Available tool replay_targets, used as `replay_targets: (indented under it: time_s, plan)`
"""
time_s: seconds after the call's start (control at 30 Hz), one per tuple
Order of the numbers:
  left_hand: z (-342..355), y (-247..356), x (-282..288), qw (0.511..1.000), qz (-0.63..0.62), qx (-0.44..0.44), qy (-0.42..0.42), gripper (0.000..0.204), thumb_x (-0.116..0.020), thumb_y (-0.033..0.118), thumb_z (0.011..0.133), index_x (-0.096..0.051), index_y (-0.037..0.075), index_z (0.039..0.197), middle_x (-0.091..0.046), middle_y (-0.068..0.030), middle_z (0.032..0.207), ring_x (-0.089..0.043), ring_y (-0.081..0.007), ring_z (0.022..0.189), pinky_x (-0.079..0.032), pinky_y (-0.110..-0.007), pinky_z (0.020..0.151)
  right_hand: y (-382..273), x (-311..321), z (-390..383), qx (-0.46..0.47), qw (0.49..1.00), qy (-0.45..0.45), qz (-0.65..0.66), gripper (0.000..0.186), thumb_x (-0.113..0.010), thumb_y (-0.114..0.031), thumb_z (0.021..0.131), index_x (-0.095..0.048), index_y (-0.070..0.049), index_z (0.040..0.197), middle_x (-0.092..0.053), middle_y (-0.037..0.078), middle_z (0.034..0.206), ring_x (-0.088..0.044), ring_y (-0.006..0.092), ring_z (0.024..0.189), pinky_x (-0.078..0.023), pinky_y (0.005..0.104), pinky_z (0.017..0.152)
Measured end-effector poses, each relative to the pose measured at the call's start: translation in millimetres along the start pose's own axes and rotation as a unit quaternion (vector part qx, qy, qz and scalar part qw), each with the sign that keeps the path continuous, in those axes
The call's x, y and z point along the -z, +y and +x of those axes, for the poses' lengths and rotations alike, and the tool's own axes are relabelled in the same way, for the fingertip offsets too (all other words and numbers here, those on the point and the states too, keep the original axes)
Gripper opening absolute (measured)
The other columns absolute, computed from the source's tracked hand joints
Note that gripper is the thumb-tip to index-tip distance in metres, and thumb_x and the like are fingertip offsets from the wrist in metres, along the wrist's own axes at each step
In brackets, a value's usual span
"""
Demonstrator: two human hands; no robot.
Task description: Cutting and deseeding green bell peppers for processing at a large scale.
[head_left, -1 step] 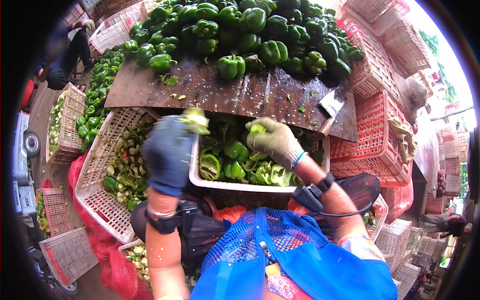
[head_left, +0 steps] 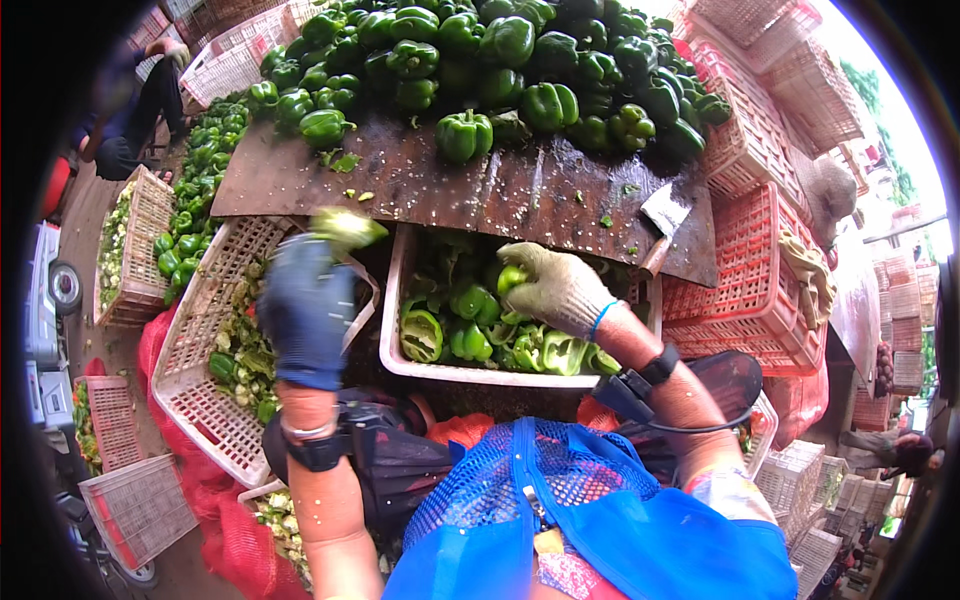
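Observation:
My left hand [head_left: 308, 310], in a dark blue glove and smeared by motion, is at the inner edge of the left crate [head_left: 205, 420]. At its fingertips is a pale green pepper piece [head_left: 348, 229], blurred, its inside whitish. My right hand [head_left: 565, 290], in a beige glove, is closed around a green bell pepper piece [head_left: 512, 278]. That hand is over a white crate [head_left: 480, 374] of cut green pepper halves [head_left: 420, 335]. Beyond it, a pile of whole green bell peppers [head_left: 505, 40] covers the far part of a wet wooden board [head_left: 440, 195].
Pepper scraps [head_left: 245, 350] lie in the left crate. A broad-bladed knife [head_left: 663, 215] rests at the board's right edge. Stacked red crates [head_left: 740, 290] stand at the right, red mesh sacks [head_left: 235, 540] at the lower left. Another person [head_left: 130, 120] sits at the far left.
My left hand has moved left with the pale pepper piece, away from the white crate toward the left crate. My right hand has shifted slightly to the right and still holds its piece.

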State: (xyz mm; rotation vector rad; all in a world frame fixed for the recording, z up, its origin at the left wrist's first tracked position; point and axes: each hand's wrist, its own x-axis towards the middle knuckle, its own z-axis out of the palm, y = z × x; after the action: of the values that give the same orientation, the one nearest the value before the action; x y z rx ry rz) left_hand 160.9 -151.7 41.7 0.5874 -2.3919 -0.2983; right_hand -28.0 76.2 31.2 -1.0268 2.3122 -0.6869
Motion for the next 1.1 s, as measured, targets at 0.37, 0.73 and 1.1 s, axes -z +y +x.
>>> replay_targets:
  time_s: [0.37,0.73,1.1]
  plan:
    - [0,-126,-29,0.975,0.070,0.204,0.049,0.031,-0.068,0.030,0.088,-0.064,0.002,0.078,-0.062,-0.0180,0.063,-0.058,-0.0357,0.056,-0.044,-0.042,0.054,0,35,169,0.226,0.898,0.353,-0.134,0.045,-0.071,-0.023,0.078,-0.062,-0.013,0.121,-0.064,0.013,0.112,-0.065,0.0348,0.098,-0.054,0.0483,0.084]
    - [-13,-133,-61,0.942,0.102,0.296,-0.121,0.018,-0.066,0.018,0.079,-0.067,0.000,0.080,-0.066,-0.0244,0.080,-0.062,-0.0434,0.074,-0.048,-0.047,0.067,84,87,174,0.052,0.909,0.386,0.151,0.018,-0.064,-0.004,0.083,-0.075,-0.007,0.097,-0.073,0.010,0.084,-0.072,0.0215,0.078,-0.058,0.0334,0.070]
    - [-29,-155,-64,0.815,-0.210,0.539,-0.003,0.016,-0.069,0.014,0.084,-0.064,0.007,0.071,-0.055,-0.0059,0.057,-0.049,-0.0156,0.041,-0.036,-0.033,0.038,-48,73,72,0.220,0.948,0.090,0.211,0.044,-0.067,-0.028,0.085,-0.062,-0.005,0.123,-0.068,0.017,0.113,-0.065,0.0319,0.106,-0.054,0.0418,0.090]
